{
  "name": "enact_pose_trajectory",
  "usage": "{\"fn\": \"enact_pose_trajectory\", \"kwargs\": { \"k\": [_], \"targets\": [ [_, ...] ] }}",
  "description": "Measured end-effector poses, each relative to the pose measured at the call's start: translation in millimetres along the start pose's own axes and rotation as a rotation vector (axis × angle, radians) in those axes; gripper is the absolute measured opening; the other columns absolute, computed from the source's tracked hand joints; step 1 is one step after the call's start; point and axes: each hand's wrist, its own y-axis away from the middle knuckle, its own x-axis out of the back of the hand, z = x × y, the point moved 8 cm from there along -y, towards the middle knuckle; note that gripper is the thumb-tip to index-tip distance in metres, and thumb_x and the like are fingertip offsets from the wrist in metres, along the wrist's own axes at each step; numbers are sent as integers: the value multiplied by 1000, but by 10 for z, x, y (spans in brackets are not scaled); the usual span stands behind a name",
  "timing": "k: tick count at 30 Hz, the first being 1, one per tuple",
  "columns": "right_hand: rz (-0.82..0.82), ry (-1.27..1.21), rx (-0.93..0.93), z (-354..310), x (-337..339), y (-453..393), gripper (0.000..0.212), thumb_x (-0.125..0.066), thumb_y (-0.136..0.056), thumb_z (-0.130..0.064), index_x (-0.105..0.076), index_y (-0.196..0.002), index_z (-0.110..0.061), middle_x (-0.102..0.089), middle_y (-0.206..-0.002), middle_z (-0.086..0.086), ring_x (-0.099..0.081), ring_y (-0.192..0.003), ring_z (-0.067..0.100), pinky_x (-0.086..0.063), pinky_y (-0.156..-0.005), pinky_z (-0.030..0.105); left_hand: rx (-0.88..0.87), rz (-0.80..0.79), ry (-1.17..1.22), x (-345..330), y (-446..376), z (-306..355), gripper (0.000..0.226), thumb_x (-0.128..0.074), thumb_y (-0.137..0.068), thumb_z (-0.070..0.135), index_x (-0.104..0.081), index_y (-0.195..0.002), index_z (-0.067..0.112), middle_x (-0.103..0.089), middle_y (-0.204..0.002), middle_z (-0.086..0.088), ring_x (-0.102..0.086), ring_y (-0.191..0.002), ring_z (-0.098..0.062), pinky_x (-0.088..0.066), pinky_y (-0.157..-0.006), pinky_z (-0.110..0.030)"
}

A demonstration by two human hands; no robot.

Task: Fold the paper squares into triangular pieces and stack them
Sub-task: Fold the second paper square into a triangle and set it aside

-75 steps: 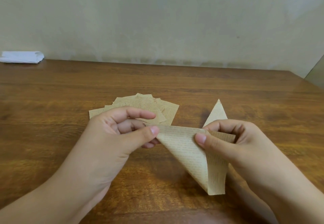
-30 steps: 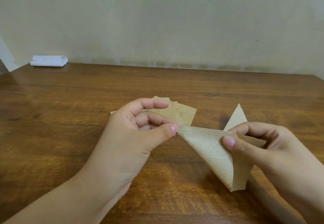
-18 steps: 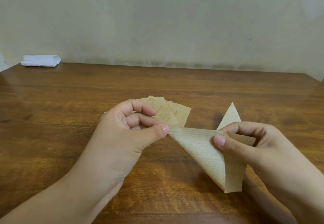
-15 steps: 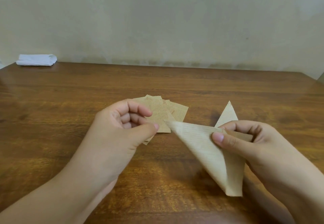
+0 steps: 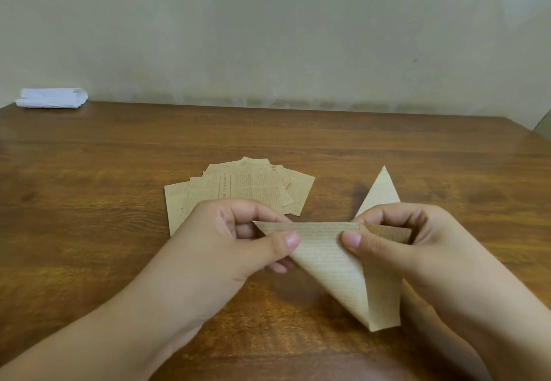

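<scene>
**Half-folded sheet held between both hands, finished triangle waiting just beyond the right**

The wooden worktop (image 5: pixel 89 201) carried a fanned pile of unfolded paper squares (image 5: pixel 238 189) just beyond the left hand (image 5: pixel 238 249). A finished triangle (image 5: pixel 380 195) lay flat behind the right hand (image 5: pixel 396 240), its point aimed away from the person. Above the worktop hung the half-folded sheet (image 5: pixel 334 267), top edge running left to right, tip pointing down toward the person. The left hand pinched its left corner, the right hand its right end. The right hand stood nearer the finished triangle, so stacking looked likeliest from that side.
</scene>
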Motion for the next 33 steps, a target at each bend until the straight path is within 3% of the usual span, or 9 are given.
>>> {"fn": "enact_pose_trajectory", "kwargs": {
  "k": [6, 13, 17, 20, 25, 33],
  "targets": [
    [-35, -81, -61, 48, -10, 0, 21, -87, -58, -19, -72, -65, -8, -71, -68, 12, -65, -57, 18, -49, -50, 21, -46, 14, 52, 15, 6, 47, 21, -70, -58, 9, -73, -79, 11, -70, -66, -19, -67, -55, -19, -54, -52, -20],
    [-23, -127, -44, 41, 7, -14, 19, -77, -59, -24, -72, -64, -7, -68, -63, 10, -63, -53, 15, -46, -46, 18, -67, 38, 86, 30, 13, 95, 21, -69, -58, 10, -73, -79, 9, -71, -69, -18, -69, -58, -18, -56, -54, -21],
    [4, -118, -16, -3, 45, -14, 14, -84, -59, -14, -72, -62, -7, -67, -61, 10, -61, -50, 11, -43, -44, 15, -78, 69, 81, 80, -3, 117, 23, -70, -56, 13, -74, -78, 10, -72, -70, -15, -70, -61, -18, -58, -59, -22],
    [17, -102, 5, -31, 40, -11, 12, -73, -60, -19, -72, -61, -8, -66, -59, 7, -59, -50, 8, -41, -44, 12, -74, 83, 70, 98, -9, 118, 21, -71, -54, 12, -73, -75, 8, -72, -68, -15, -69, -59, -18, -57, -58, -21],
    [36, -72, 10, -28, 42, -17, 12, -73, -58, -22, -73, -62, -10, -67, -59, 4, -59, -50, 7, -40, -45, 10, -46, 82, 85, 110, -8, 81, 18, -71, -54, 8, -71, -71, 3, -70, -67, -19, -69, -57, -19, -57, -56, -21],
    [16, -66, 9, -20, 28, -11, 12, -73, -59, -25, -72, -59, -13, -66, -58, 2, -58, -49, 7, -40, -46, 10, -56, 108, 66, 130, -9, 90, 15, -72, -52, 10, -75, -66, 12, -70, -64, -18, -68, -55, -18, -57, -55, -20]
  ]
}}
